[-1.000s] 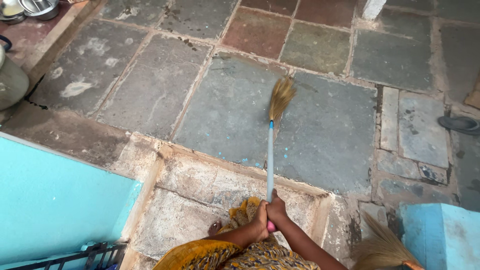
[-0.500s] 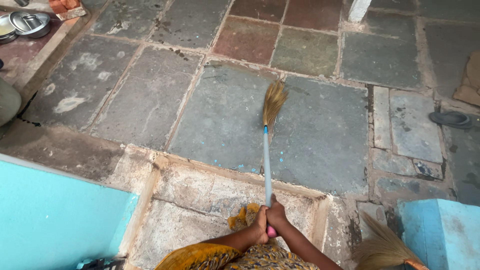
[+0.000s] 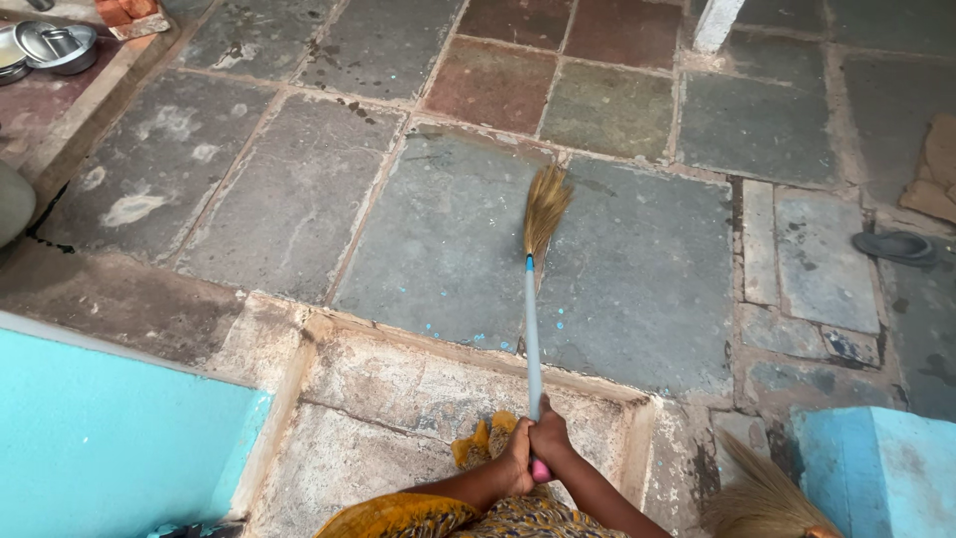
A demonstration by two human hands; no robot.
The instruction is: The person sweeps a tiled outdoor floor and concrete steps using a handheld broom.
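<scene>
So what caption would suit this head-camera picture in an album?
Both hands, left hand and right hand, grip a blue-handled broom, its bristles on the stone floor.

A dark sandal (image 3: 894, 246) lies on the stone floor (image 3: 279, 199) (right side), steel pots (image 3: 45, 45) far left.

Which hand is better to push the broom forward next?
Probably the right hand: it sits higher on the broom handle, toward the bristles, so it can steer. The left hand grips just beside it, nearer the pink end.
</scene>
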